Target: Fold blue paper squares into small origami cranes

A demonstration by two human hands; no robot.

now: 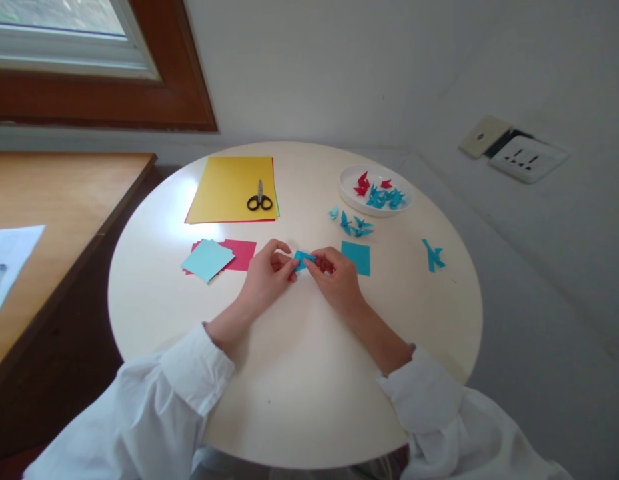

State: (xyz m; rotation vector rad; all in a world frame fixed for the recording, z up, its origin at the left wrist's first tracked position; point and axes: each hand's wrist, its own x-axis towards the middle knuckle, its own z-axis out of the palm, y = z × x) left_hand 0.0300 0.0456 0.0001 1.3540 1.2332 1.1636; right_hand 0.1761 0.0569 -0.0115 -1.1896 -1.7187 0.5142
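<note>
Between both hands is a small folded piece of blue paper [302, 257], pinched at its two sides. My left hand [272, 272] grips its left side with thumb and fingers. At the right side, my right hand [336, 275] pinches it with the thumb on top. A flat blue paper square [358, 259] lies just beyond my right hand. Left of my left hand, a light blue paper square [208, 260] rests on red paper squares [241, 253]. Several blue folded paper cranes [360, 228] and a paler folded piece [334, 213] sit past the hands.
A white dish [347, 193] at the back right holds red and blue paper cranes. Black-handled scissors [260, 199] lie on yellow paper sheets [224, 187]. Blue paper strips [432, 256] are near the right edge of the round table [309, 387]. A wooden desk [79, 187] stands at left.
</note>
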